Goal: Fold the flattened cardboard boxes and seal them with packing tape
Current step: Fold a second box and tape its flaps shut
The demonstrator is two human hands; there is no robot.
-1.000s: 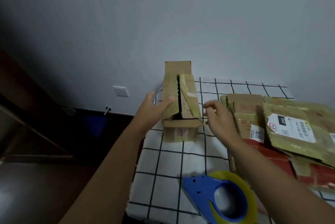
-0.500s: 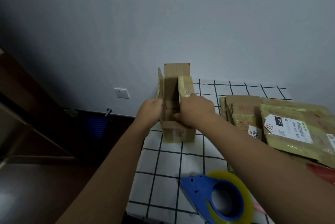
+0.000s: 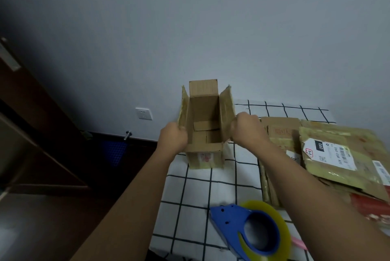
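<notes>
left hand (image 3: 173,136) grips the left side flap of the cardboard box (image 3: 205,128), fingers curled round its edge. right hand (image 3: 245,127) grips the right side flap the same way. both flaps are spread outward, top of the box open, far flap standing upright, near flap folded down over the front. inner bottom flaps visible inside, lying folded. box sits upright on the far left part of the white grid-pattern table cover (image 3: 211,189), close to the grey wall (image 3: 211,28). tape dispenser (image 3: 249,229), blue with a yellowish roll, lies near edge of the table, well apart from the box. stack of flattened boxes (image 3: 329,151) lies to the right, top one carrying a white shipping label (image 3: 331,153). wall socket (image 3: 144,113) on the wall left of the box.
</notes>
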